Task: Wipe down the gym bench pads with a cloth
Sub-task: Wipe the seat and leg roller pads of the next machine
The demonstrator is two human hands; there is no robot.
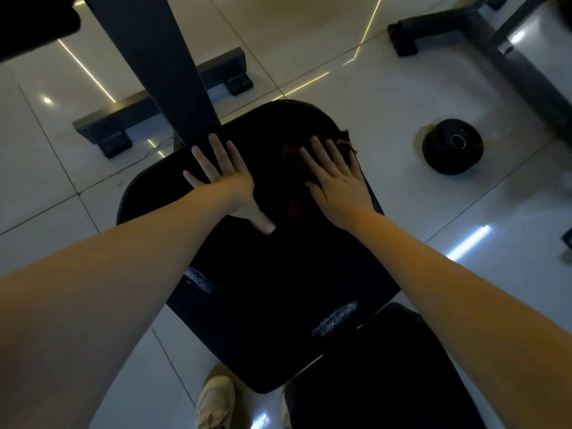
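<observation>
bench pad (272,274): black, smooth vinyl-looking cover, rounded corners, long axis runs near-to-far in the head view, leaning slightly right, rounded far end pointing away toward the steel upright (154,57); two scuffed grey patches on its near half, one per side edge. second pad (387,366), same black cover, sits just beside its near right corner with a thin gap between. cloth (295,199): dark red, soft, crumpled, lies on the far right part of the pad, stretched roughly along the pad's axis, far end bunched at the pad's right edge. right hand (337,181) lies flat on top of the cloth, fingers straight and pointing far, pressing, not clutching. left hand (226,184) flat on bare pad left of the cloth, fingers spread, thumb out toward the middle, holding nothing. glossy pale tile floor (402,88), round black weight plate (452,147) on it to the right, well apart from the bench; tan shoe (216,397) at the near edge
</observation>
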